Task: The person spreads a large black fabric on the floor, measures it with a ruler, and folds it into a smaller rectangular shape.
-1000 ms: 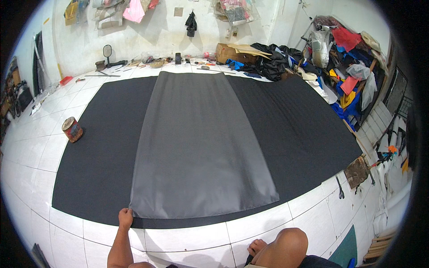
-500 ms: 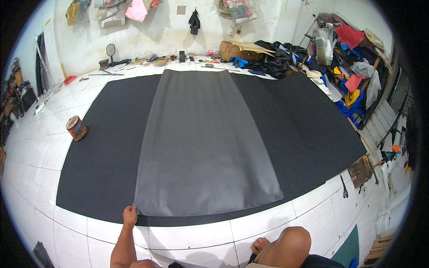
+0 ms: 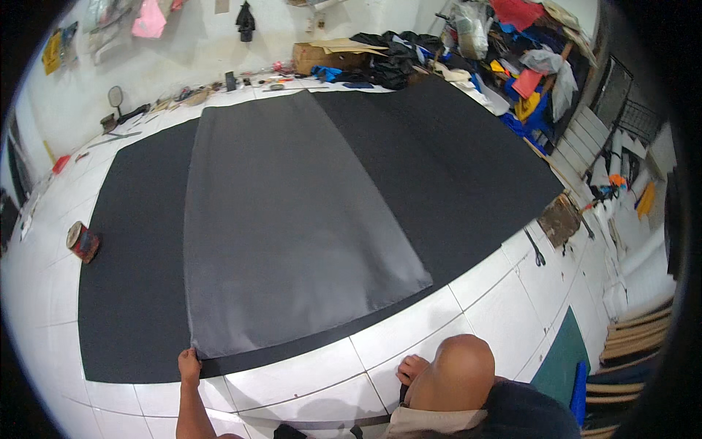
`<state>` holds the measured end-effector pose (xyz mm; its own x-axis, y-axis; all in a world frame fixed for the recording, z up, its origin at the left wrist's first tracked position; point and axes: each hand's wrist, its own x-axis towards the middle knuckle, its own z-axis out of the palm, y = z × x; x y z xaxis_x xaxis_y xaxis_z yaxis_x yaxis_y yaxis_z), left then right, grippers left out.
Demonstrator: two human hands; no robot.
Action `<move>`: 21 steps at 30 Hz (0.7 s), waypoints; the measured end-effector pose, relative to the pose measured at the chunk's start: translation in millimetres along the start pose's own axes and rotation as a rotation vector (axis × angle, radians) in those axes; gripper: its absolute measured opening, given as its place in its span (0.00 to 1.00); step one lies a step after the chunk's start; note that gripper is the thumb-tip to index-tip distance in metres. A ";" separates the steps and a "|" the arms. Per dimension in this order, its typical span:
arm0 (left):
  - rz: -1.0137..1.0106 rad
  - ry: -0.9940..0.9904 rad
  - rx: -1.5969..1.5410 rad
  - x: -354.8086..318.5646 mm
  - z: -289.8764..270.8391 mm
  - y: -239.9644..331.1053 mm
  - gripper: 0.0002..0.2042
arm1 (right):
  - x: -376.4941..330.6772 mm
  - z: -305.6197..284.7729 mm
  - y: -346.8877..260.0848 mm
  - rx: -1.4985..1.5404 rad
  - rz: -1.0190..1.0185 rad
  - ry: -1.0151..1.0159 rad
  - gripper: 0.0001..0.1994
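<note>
A smooth dark grey sheet (image 3: 285, 234) lies over a larger black sheet (image 3: 453, 168) spread on the white tiled floor. My left hand (image 3: 189, 364) pinches the grey sheet's near left corner, close to the black sheet's front edge. On the floor side of my bent knee (image 3: 464, 366), my right hand (image 3: 412, 369) shows in part, its fingers curled. The knee hides the rest of it, and whether anything is in its grip does not show. That hand is apart from both sheets.
A rusty tin can (image 3: 82, 242) stands at the black sheet's left edge, and a worn block (image 3: 561, 219) at its right corner. Black-handled scissors (image 3: 536, 249) lie near the block. Small tools line the back wall beside a cardboard box (image 3: 329, 58). Cloth and plastic scraps (image 3: 526, 73) pile up back right.
My view has turned, so the sheets, can and scrap pile appear farther left. My left hand keeps its pinch on the grey sheet's corner. The right hand stays beside the knee.
</note>
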<state>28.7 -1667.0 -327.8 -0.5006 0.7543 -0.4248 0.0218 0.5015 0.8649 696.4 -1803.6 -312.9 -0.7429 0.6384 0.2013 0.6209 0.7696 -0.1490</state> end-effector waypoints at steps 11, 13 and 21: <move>0.189 -0.003 -0.038 -11.3 -8.4 13.0 0.10 | 32.0 -26.7 5.4 0.548 0.974 -0.241 0.10; 0.240 -0.024 -0.083 -16.0 -5.2 23.4 0.10 | 25.0 -27.6 34.5 0.458 0.917 0.005 0.07; 0.389 -0.038 -0.038 -57.9 -5.8 100.0 0.08 | 8.6 -75.4 185.7 0.084 1.115 0.329 0.12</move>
<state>54.8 -1662.9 -215.2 -0.4289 0.9005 -0.0720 0.1717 0.1595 0.9722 824.2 -1656.3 -265.8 0.3124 0.9368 0.1577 0.8613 -0.2093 -0.4630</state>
